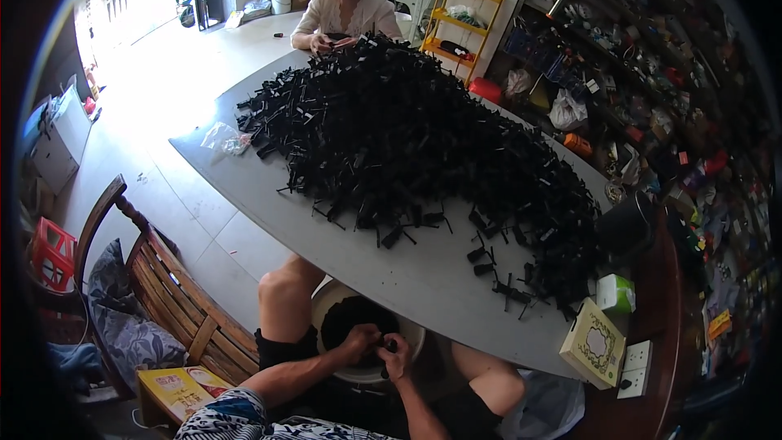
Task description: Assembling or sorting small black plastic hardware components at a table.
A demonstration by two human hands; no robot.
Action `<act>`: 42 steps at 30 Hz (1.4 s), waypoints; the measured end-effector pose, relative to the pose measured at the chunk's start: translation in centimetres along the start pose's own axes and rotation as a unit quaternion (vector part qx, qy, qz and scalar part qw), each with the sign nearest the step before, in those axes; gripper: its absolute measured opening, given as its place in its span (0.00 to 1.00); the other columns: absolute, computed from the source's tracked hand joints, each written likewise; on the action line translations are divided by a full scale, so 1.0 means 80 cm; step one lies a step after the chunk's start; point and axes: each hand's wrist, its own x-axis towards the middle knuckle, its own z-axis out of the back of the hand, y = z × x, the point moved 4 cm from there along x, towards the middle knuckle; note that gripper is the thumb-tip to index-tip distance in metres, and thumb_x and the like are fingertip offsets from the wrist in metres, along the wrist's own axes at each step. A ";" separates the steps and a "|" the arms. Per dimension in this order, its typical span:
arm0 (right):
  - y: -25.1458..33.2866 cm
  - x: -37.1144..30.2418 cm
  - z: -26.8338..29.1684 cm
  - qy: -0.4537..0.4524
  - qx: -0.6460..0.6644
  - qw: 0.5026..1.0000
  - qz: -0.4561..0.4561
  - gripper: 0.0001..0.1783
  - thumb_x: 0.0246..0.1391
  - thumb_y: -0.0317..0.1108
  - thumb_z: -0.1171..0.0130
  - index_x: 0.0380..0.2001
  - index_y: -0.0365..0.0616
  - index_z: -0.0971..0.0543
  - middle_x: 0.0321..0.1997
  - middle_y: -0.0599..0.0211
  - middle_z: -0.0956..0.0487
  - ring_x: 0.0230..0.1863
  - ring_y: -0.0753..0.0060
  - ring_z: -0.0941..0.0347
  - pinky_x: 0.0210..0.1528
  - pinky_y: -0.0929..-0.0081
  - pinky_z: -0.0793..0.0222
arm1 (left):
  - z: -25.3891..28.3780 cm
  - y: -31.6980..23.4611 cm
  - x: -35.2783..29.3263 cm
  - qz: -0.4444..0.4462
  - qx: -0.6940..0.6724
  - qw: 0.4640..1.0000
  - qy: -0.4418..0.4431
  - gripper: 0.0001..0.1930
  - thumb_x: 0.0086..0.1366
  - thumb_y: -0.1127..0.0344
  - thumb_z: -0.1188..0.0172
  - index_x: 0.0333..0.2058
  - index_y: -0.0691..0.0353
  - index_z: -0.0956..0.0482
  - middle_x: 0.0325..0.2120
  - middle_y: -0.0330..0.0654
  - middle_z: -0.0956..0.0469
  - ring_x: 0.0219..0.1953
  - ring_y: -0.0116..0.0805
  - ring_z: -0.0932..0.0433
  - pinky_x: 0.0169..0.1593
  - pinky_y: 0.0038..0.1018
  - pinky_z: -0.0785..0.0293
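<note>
Quite low, at six o'clock, one small dark piece (380,344) is gripped by the curled, closed fingers of the left hand (358,342) and the right hand (397,358). Both forearms (301,376) angle inward over a round pale basin (419,350). Toward twelve o'clock, a tangled heap (399,130) of matte black, thin-stemmed parts lies upon the smooth grey table (342,261). Fingers mostly cover the piece's shape; the basin's dark contents (346,318) are hard to distinguish.

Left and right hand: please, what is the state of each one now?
Left hand: curled in; whether it holds something cannot be told.
Right hand: closed, apparently on a small black piece.
</note>
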 end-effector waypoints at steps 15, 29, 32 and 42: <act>-0.069 0.009 0.034 -0.147 0.269 0.931 -0.198 0.08 0.41 0.34 0.41 0.22 0.41 0.26 0.24 0.70 0.28 0.29 0.74 0.33 0.32 0.76 0.37 | 0.015 -0.023 0.010 -0.276 0.351 0.887 -0.117 0.11 0.54 0.65 0.48 0.35 0.64 0.31 0.25 0.40 0.31 0.26 0.27 0.32 0.26 0.22 0.36; -0.086 0.002 0.018 -0.112 0.271 0.923 -0.249 0.16 0.43 0.44 0.43 0.33 0.47 0.30 0.27 0.71 0.30 0.24 0.74 0.34 0.21 0.80 0.38 | -0.039 -0.042 -0.022 -0.142 0.223 0.960 0.096 0.10 0.48 0.76 0.47 0.32 0.66 0.31 0.27 0.45 0.28 0.31 0.29 0.27 0.31 0.25 0.30; -0.084 0.003 0.016 -0.076 0.273 0.928 -0.241 0.16 0.44 0.44 0.44 0.33 0.47 0.30 0.26 0.71 0.29 0.22 0.75 0.34 0.19 0.81 0.39 | -0.024 -0.030 -0.008 -0.134 0.165 0.974 0.079 0.09 0.49 0.76 0.49 0.32 0.66 0.30 0.26 0.45 0.28 0.28 0.29 0.27 0.29 0.25 0.31; -0.017 -0.002 0.006 -0.070 0.194 0.962 -0.181 0.10 0.45 0.38 0.45 0.24 0.41 0.27 0.15 0.69 0.29 0.10 0.80 0.41 0.11 0.82 0.47 | -0.013 -0.064 -0.020 -0.159 0.127 0.979 0.010 0.06 0.53 0.75 0.54 0.32 0.66 0.31 0.21 0.39 0.31 0.23 0.25 0.30 0.27 0.21 0.33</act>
